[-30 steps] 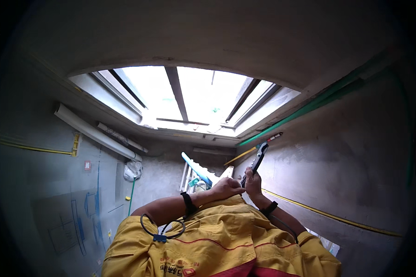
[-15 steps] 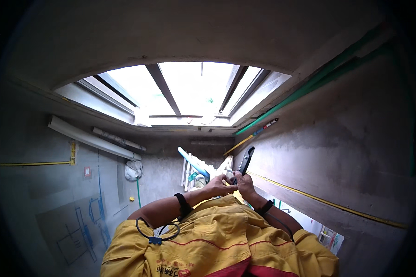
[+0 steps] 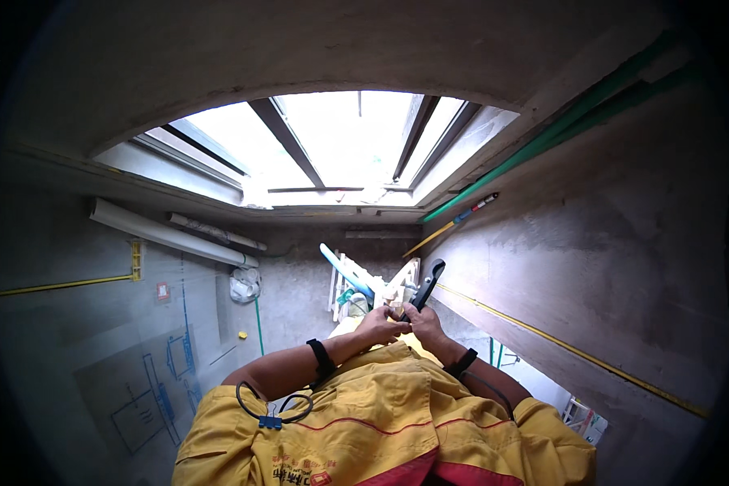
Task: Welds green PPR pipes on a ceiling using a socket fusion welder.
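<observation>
My right hand (image 3: 429,324) is closed around a long black tool (image 3: 424,287), which slants up and away with a hole near its rounded far end. Its exact kind is not clear. Close against that hand, my left hand (image 3: 376,327) has its fingers drawn together by the tool's lower end. Whatever lies between the left fingertips is too small to make out. Both hands are in front of my yellow jacket (image 3: 381,397), with a black band on each wrist.
Beyond my hands are a pale wooden frame (image 3: 405,273) and a light-blue strip (image 3: 344,267). A yellow pole (image 3: 434,236) leans in the corner. White pipe (image 3: 162,233) and a clear plastic bag (image 3: 245,285) lie at the left, below a wide window (image 3: 348,146).
My view has shifted slightly, so the window sits higher. The black tool has turned a little in my right hand, and my left fingers remain close to it.
</observation>
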Available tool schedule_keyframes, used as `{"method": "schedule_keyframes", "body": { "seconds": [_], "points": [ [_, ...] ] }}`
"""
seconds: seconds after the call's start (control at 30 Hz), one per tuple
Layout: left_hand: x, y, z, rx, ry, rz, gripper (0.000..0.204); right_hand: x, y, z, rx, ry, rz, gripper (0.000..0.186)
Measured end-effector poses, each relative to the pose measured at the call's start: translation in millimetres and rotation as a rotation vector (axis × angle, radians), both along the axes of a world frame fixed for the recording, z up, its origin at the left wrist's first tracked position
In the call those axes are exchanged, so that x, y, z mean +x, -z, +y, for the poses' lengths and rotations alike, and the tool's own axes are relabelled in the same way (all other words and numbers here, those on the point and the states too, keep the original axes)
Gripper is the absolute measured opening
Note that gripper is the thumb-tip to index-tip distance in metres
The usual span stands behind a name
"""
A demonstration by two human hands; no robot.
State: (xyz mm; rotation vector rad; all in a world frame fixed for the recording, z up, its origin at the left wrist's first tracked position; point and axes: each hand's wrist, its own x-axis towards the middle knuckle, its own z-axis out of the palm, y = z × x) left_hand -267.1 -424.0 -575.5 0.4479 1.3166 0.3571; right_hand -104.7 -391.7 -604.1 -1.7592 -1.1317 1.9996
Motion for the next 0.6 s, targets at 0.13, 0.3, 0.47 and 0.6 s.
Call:
{"method": "schedule_keyframes", "body": {
  "seconds": [0.13, 0.3, 0.47, 0.6],
  "points": [
    [1, 3, -6, -0.045, -0.048, -0.048, 0.050, 1, 9, -7, -0.063, -0.005, 0.034, 0.031],
    [2, 24, -23, -0.061, -0.086, -0.061, 0.051, 11, 33, -16, -0.231, 0.083, 0.144, 0.029],
    [9, 44, -40, 0.091, -0.003, -0.075, 0.046, 18, 43, -24, -0.402, 0.201, 0.204, 0.028],
    [10, 62, -49, 0.070, 0.141, -0.104, 0.052, 25, 58, -34, -0.567, 0.187, 0.096, 0.027]
  ]
}}
